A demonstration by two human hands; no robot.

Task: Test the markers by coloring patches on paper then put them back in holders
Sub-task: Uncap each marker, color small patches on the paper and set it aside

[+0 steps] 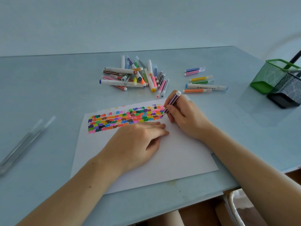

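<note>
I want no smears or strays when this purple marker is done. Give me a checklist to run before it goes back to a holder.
1. Marker held firmly: ok, the right hand grips the purple marker.
2. Tip on paper: ok, it meets the paper at the right end of the patches.
3. Paper held still: ok, the left hand presses flat on it.
4. Cap ready: cannot tell, a white piece sits on the marker's back end.
5. Holders reachable: ok, the green holder and black holder stand on the right.
6. Room inside holders: cannot tell.
</note>
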